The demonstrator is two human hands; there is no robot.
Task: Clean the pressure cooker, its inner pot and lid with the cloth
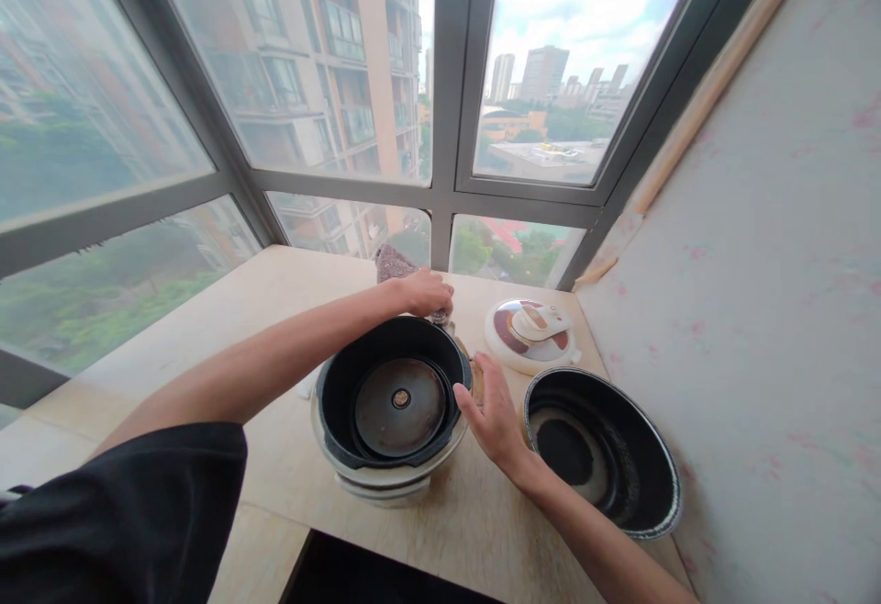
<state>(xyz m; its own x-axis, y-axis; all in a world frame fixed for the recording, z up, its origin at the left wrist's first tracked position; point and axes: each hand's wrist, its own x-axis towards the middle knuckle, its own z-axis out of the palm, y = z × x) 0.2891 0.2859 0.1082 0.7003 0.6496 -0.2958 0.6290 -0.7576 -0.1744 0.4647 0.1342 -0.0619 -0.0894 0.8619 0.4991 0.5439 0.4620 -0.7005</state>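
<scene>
An electric pressure cooker [323,430] stands lidless on the counter, its black inside and round metal heating plate [406,407] showing. Over its far rim reaches my left hand [427,294], fingers curled down around something small and shiny that I cannot make out. At the right side of the cooker is my right hand [492,416], thumb and fingers apart, close to or touching the rim. A tan patch partly hidden by these fingers cannot be identified. Right of this hand sits a black inner pot [640,457] with a pale rim.
A white and brown cooker lid [529,333] lies behind the inner pot. A greyish-brown cloth [394,264] is by the window, past my left hand. The pale wooden counter [275,301] meets windows at the back and a patterned wall [771,329] on the right.
</scene>
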